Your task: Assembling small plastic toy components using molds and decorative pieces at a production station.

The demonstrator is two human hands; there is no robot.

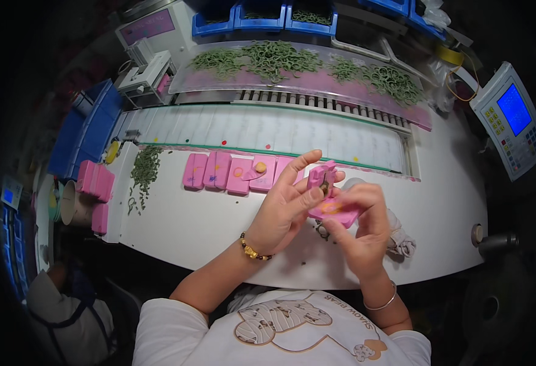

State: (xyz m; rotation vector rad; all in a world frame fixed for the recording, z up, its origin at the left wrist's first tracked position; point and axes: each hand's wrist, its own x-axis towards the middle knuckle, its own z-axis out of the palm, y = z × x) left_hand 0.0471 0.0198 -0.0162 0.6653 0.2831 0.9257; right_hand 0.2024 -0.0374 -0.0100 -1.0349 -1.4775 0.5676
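A pink rubber mould (335,210) is folded partly apart between my two hands above the white table. My left hand (283,213) grips its raised half with thumb and fingers, the index finger stretched away. My right hand (369,229) pinches the lower half, which bears an orange-yellow ring-shaped mark. Something dark green shows in the gap by my left thumb, too small to make out. Behind my left hand stands a row of pink moulds (217,169), with a small tan round piece (260,166) on one. A few dark green rings (322,230) lie beneath my hands.
Green rings lie heaped on a clear tray (185,79) beyond the glass-edged strip (201,125). Green bits (146,168) are piled at left near stacked pink moulds (96,180). A crumpled cloth (400,235) lies beside my right hand. A blue-screened control panel (512,119) stands right.
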